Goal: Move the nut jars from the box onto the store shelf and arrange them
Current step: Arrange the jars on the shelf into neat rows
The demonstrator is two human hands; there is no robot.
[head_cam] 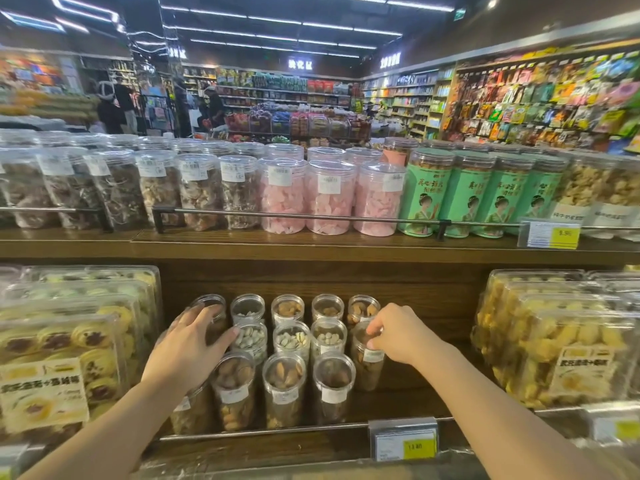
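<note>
Several clear plastic nut jars (284,386) stand in rows on the lower store shelf (346,410), all behind its front rail (263,432), which serves as the landmark. The left hand (188,344) lies over a jar at the left end of the middle row behind the rail, fingers spread and curved across its lid. The right hand (398,336) is at the right end, thumb and fingertips pinching the lid rim of a jar of dark nuts (367,362) that stands just behind the rail's right part. No box shows.

I judge these jars rigid and fairly light, with smooth walls that could slip in a loose grip; the ribbed lid edge or a full wrap around the body offers the surest hold. They stand nearly touching, so nudging one likely shifts its neighbours.
</note>
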